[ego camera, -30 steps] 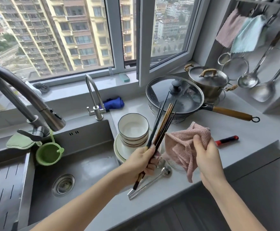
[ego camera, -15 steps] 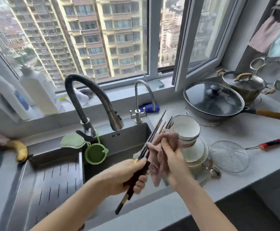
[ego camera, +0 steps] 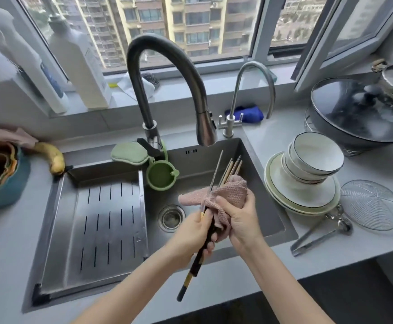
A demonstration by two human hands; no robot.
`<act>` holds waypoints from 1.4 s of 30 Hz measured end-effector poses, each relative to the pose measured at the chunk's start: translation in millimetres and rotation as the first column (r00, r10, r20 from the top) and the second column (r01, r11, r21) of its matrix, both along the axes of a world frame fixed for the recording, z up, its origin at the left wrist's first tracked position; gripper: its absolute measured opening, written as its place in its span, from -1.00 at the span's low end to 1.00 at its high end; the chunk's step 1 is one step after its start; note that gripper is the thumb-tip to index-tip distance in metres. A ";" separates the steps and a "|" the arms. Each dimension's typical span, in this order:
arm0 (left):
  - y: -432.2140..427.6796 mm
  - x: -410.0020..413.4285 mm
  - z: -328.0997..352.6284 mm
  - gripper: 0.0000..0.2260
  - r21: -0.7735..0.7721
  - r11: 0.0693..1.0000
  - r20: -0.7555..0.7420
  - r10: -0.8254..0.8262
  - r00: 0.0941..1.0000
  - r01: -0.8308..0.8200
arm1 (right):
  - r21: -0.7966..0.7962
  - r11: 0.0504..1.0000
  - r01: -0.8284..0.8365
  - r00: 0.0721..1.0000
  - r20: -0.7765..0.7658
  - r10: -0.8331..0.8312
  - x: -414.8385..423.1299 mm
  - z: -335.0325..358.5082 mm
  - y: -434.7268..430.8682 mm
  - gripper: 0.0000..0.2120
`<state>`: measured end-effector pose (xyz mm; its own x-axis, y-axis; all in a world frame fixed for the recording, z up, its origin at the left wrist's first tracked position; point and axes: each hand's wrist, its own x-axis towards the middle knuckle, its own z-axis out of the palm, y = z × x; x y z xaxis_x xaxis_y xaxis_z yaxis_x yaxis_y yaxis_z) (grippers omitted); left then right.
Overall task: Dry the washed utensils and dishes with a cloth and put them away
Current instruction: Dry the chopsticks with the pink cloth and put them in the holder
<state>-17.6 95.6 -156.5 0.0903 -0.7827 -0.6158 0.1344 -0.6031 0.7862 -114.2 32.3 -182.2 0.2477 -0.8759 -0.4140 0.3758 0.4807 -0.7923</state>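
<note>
Clearly the job is at an early stage, judging from how much sits out on the tabletop to the right of the sink. Nothing shown has reached a cupboard or drawer. The lidded pan stands at the far right by the window. Nearer, a stack of plates carries a tilted stack of bowls. Just beside them lie a wire skimmer, tongs and a spoon. Whether any of these is already dry cannot be told.

The step in hand is the chopsticks, held as a bundle above the sink basin, tips pointing away toward the tap. The right grip grasps the pink cloth, which is bunched around the middle of the bundle. The left grip is clenched around the dark handle ends, which stick out below it toward the person.

So one item is being wiped. Left to do, as I judge it: finish the chopsticks, store them, then dry and store the bowls, plates, skimmer, tongs, spoon and perhaps the pan.
</note>
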 end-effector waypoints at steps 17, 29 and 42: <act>-19.0 -13.3 -34.4 -0.60 0.125 0.991 0.334 -0.095 0.938 0.056 | 0.303 0.951 0.060 0.994 -0.106 -0.029 21.8 -43.0 -39.0 -0.82; 14.6 34.3 -24.6 -0.62 0.243 0.970 0.274 -0.042 0.961 -0.027 | 0.352 0.924 0.149 0.984 -0.145 -0.104 -5.5 -68.0 -130.4 -0.84; -1.6 20.1 -44.2 -0.70 0.085 0.989 0.629 -0.149 0.763 0.124 | 0.272 0.952 -0.143 0.967 -0.164 0.192 67.6 -52.0 -23.5 -0.91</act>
